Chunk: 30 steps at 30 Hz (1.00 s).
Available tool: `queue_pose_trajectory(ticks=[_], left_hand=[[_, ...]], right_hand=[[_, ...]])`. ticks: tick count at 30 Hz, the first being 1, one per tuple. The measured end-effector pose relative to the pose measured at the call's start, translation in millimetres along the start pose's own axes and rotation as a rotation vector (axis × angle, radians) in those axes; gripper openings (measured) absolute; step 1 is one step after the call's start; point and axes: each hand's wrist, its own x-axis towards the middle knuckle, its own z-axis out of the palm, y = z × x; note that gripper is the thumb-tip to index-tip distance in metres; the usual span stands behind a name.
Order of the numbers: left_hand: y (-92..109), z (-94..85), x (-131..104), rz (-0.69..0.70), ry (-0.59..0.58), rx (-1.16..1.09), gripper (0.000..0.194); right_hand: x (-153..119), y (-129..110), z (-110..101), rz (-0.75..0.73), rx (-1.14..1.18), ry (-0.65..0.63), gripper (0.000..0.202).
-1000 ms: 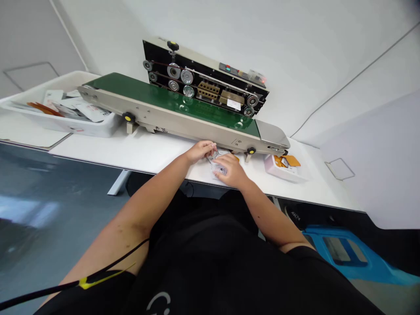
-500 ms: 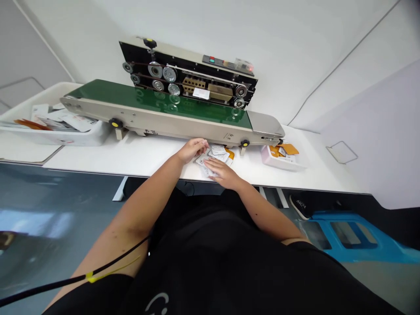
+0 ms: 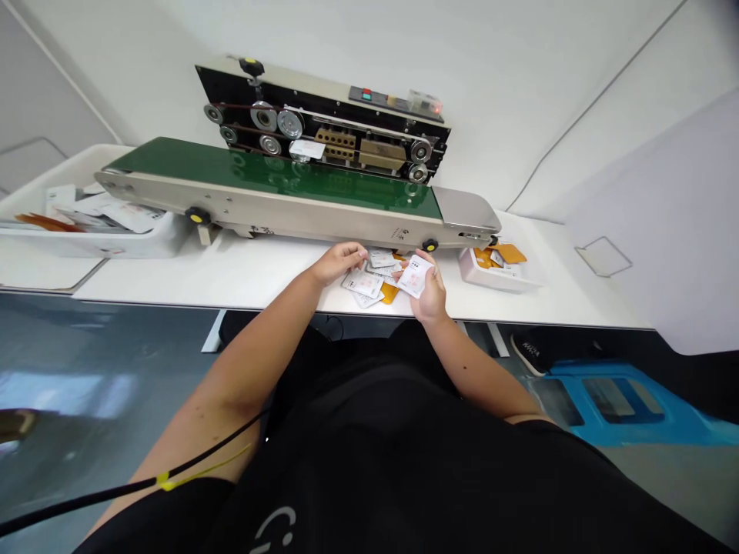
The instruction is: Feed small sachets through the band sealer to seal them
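My right hand holds a white printed packet above the table's front part, its face turned up. My left hand is at the left edge of a loose pile of white packets, its fingers bent together; whether something is between them is too small to tell. An orange packet lies in the pile between the hands. Behind the hands stands a sealing machine with a green belt. Another white packet is at the machine's rollers, above the belt.
At the left, a large white bin holds white and orange packets. A smaller box with orange and white packets stands at the right, by the belt's end. On the floor at the right is a blue plastic stool.
My right hand has lifted off the pile and turned, now with a white packet in it. The packet at the machine has moved left. My left hand is nearly in place.
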Motion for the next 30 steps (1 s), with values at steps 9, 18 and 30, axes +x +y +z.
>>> queue_pose_trajectory(ticks=[9,18,30], left_hand=[[4,0.7,0,0.009,-0.014,0.008,0.045],[2,4.9,-2,-0.017,-0.023,0.016,0.047],[6,3.3,-3,0.04,-0.23,0.135,0.045]], right_hand=[[5,-9,-7,0.192,0.106,-0.189,0.083],[0,7,-7,-0.156,-0.274,-0.163,0.072],[-9,18,1,-0.246,-0.55,-0.004,0.054]])
